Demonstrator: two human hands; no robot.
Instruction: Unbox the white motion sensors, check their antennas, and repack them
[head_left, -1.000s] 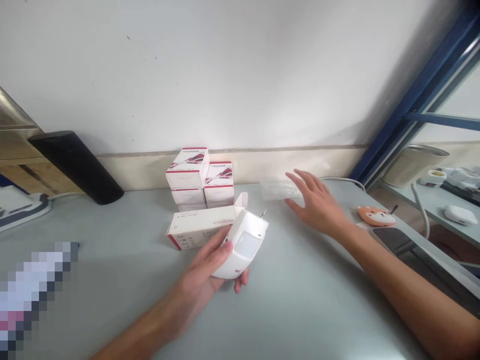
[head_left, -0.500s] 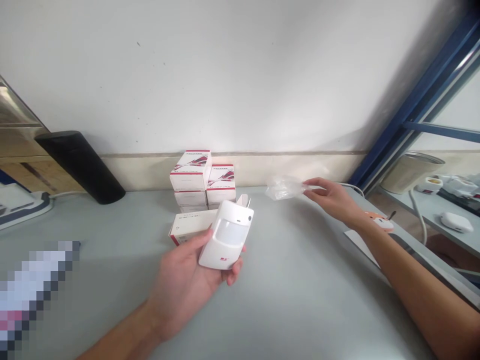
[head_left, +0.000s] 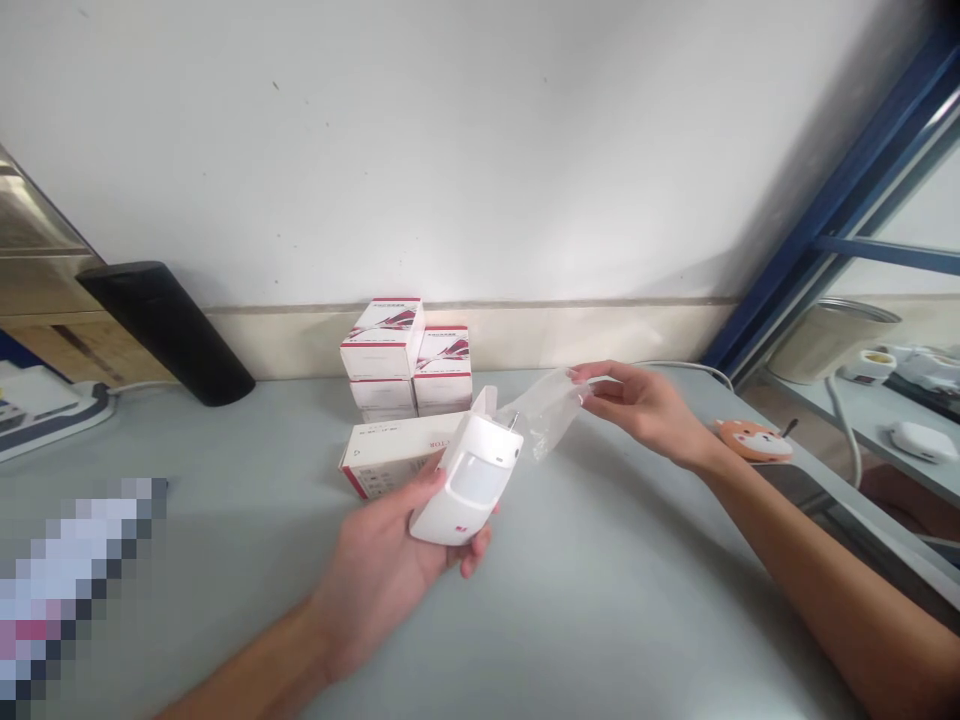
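The left hand (head_left: 379,575) grips a white motion sensor (head_left: 471,482); the right hand (head_left: 646,410) pinches a clear bag (head_left: 546,410) just beside the sensor's top.

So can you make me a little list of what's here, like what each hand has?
Left hand: holding a white motion sensor
Right hand: pinching a clear plastic bag
Behind the sensor: a white box lying down, with a stack of white boxes behind it
Under everything: a gray table
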